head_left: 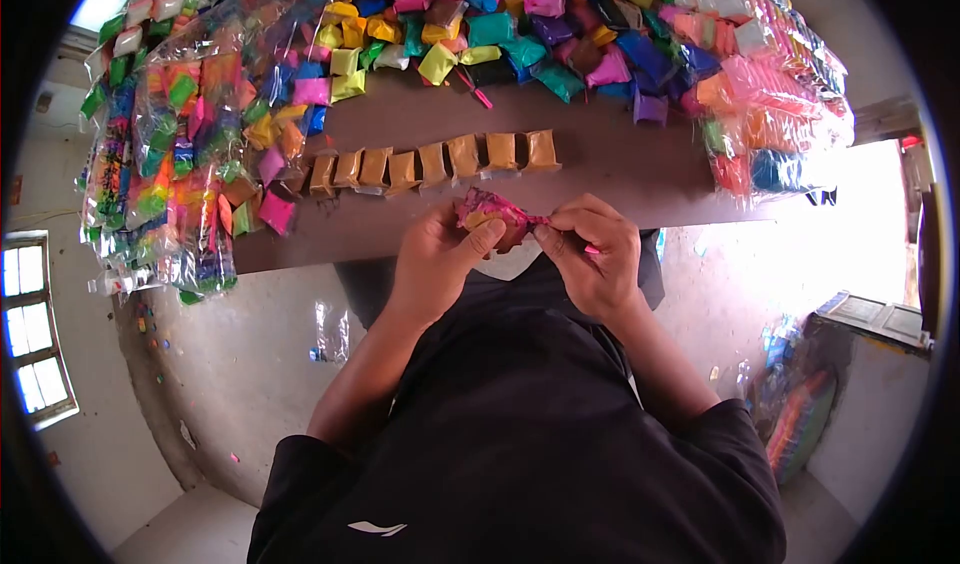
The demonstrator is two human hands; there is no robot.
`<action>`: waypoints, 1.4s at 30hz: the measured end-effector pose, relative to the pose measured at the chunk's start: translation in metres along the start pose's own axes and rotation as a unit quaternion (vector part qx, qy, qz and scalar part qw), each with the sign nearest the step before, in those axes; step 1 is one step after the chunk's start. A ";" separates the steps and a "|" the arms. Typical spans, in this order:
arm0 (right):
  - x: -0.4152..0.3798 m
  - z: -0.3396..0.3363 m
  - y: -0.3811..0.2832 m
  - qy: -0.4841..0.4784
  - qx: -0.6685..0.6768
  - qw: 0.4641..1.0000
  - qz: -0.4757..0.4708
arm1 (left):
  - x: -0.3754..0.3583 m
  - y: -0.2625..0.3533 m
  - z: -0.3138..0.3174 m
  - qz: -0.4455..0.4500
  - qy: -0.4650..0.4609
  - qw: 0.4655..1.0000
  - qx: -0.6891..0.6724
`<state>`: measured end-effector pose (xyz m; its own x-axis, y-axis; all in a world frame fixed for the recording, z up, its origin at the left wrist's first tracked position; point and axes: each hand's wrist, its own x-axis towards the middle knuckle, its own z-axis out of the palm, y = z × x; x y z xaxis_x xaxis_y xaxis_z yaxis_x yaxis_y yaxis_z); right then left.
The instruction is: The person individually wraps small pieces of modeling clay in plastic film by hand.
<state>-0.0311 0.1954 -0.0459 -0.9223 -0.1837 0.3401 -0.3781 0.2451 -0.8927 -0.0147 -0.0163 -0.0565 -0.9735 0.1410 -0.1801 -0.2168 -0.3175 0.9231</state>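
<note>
A crumpled pink and brown packet (492, 214) is held up over the table's front edge. My left hand (447, 254) grips its body, with the thumb pressed on the front. My right hand (592, 249) pinches the twisted pink end at the packet's right side, fingers curled. Just beyond my hands lies a row of several small tan packets (432, 164) on the brown table (630, 169). Whatever is inside the crumpled packet is hard to make out.
Loose colourful packets (490, 30) are heaped at the table's back. Clear bags of coloured packets stand at the left (165, 154) and right (755, 94). A clear plastic wrapper (331, 332) lies on the floor at the left.
</note>
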 end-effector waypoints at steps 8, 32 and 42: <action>0.002 0.005 0.007 -0.038 0.045 0.997 0.040 | 0.000 0.003 0.003 -0.101 0.014 0.984 -0.148; 0.008 -0.002 0.014 -0.063 0.037 0.997 0.026 | 0.010 0.013 0.028 -0.203 -0.005 0.961 -0.188; 0.002 0.003 -0.007 -0.030 0.172 0.971 0.162 | 0.000 -0.004 0.027 -0.002 0.020 1.000 0.004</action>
<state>-0.0303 0.1905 -0.0397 -0.9780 -0.2079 0.0153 -0.0089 -0.0320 -0.9994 -0.0115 0.0102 -0.0508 -0.9746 0.1045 -0.1979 -0.2210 -0.3090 0.9250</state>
